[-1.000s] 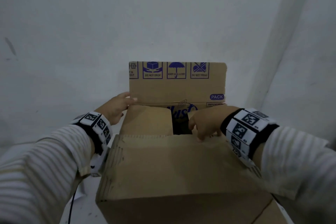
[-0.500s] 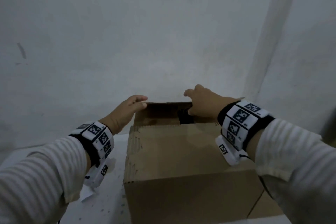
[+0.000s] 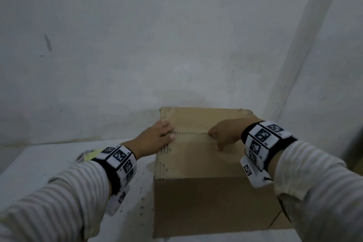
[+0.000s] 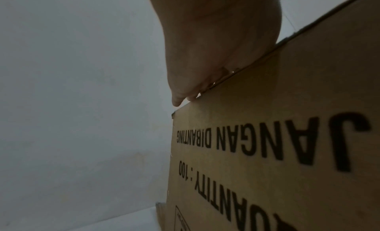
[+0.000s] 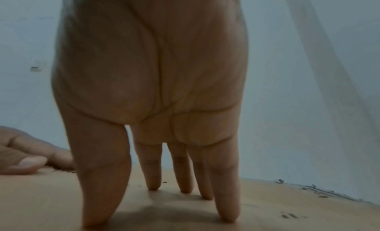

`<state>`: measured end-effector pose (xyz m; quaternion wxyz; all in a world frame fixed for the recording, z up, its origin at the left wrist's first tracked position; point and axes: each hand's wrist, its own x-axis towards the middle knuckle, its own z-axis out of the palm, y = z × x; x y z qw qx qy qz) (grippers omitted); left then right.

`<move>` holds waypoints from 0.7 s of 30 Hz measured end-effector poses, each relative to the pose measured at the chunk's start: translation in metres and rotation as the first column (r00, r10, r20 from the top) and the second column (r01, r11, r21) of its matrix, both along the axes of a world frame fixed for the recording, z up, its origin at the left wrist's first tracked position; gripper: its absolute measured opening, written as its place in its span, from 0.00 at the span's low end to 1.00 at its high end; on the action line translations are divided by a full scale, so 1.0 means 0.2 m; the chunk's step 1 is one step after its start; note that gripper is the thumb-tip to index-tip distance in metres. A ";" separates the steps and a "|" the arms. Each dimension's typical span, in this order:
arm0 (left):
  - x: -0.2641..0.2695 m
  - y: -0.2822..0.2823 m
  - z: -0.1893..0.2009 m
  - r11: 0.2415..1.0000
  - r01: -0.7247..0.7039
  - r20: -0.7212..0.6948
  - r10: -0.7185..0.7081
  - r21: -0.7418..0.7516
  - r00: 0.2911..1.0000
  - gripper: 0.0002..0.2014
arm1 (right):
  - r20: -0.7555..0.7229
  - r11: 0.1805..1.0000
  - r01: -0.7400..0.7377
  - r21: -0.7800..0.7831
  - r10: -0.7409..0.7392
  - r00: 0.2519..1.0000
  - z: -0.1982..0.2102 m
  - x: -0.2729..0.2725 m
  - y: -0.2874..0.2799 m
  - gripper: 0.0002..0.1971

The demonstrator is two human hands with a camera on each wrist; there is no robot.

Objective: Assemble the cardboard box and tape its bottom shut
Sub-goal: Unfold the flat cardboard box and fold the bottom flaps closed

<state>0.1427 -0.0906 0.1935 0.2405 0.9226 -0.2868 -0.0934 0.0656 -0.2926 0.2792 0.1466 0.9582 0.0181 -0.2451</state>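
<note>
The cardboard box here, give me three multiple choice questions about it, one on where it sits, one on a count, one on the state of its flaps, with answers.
1. Where does the cardboard box sit?
A. Hanging on the wall
B. On the white table, near the wall
C. On a person's lap

2. How many hands touch its upper face?
A. None
B. One
C. Two

3. What state are the upper flaps in?
A. Folded flat, meeting at a seam, no tape visible
B. Standing upright
C. Torn off

Answers: 1 B, the box rests on the table. 2 C, the left hand and right hand both press it. 3 A, both flaps lie level.
</note>
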 end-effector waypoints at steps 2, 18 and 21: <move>-0.03 0.02 0.00 0.998 -0.040 0.002 0.040 -0.049 0.999 0.26 | 0.018 1.000 -0.009 0.021 0.009 1.000 0.00 -0.01 0.03 0.26; -0.28 0.56 -0.14 0.651 -0.624 -0.301 0.548 -0.432 0.781 0.16 | 0.381 0.795 -0.501 0.341 0.371 0.847 0.09 0.08 0.93 0.23; -0.26 0.73 -0.23 0.603 -0.694 -0.342 0.604 -0.394 0.719 0.16 | 0.384 0.769 -0.502 0.396 0.357 0.851 0.01 0.14 1.15 0.20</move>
